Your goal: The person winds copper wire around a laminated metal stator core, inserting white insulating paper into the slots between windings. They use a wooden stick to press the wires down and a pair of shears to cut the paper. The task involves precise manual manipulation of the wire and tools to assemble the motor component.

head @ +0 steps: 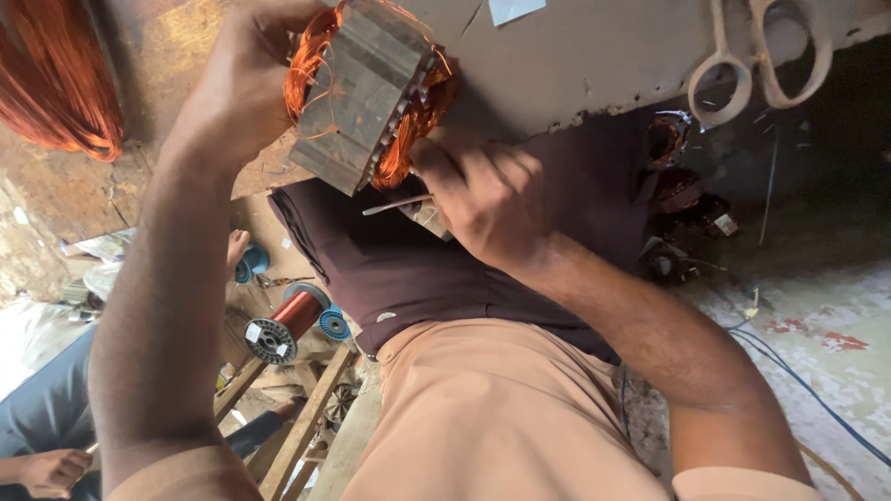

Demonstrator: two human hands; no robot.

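Your stator is a blocky grey stack of steel laminations, worn and streaked, with bright copper windings bulging out at both ends and loose strands straggling across its near face. It sits tilted at the top of the view, over the edge of a scuffed workbench.

Your left hand is on the stator's left side, fingers curled closed around the copper end there and bearing the piece. The stator lies between your two hands, touching both.

Your right hand is just below and right of the stator, closed into a pinch, fingertips pressed against the lower copper bundle. A thin pale stick juts leftward out of that closed hand, beneath the stator's lower corner.

Further left, a hank of copper wire hangs at the edge. A wire spool lies below. Pale scissors rest on the bench, far right, well apart from both hands.
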